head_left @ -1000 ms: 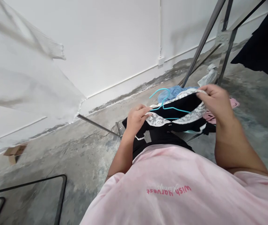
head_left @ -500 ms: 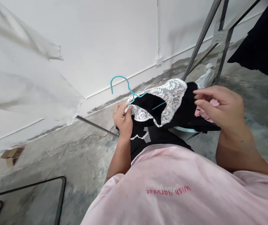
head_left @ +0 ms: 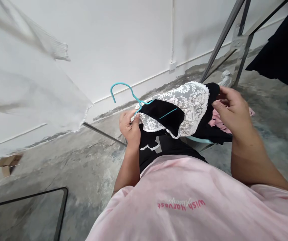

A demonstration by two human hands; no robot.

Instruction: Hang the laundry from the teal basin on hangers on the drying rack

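A black garment with a white lace collar (head_left: 194, 100) hangs on a turquoise hanger (head_left: 122, 83), whose hook points up and left. My left hand (head_left: 130, 129) pinches the lace edge and the hanger at the neck opening. My right hand (head_left: 231, 107) has its thumb and fingers round the black cloth (head_left: 213, 91) at the garment's right side. Part of the hanger bar shows across the black neck area. Pink cloth (head_left: 218, 120) lies behind my right hand, on dark cloth over a light-blue rim (head_left: 200, 139).
White lace-edged fabric (head_left: 33, 80) hangs at the left. Metal rack bars (head_left: 221, 40) stand at the upper right beside hanging black clothing (head_left: 279, 53). A cardboard box (head_left: 9, 163) and a black metal frame (head_left: 62, 211) are at the lower left.
My right hand has moved left and taken hold of the black cloth, which is now raised at the right. The hanger hook has shifted left and tilted, and the lace is spread wider.
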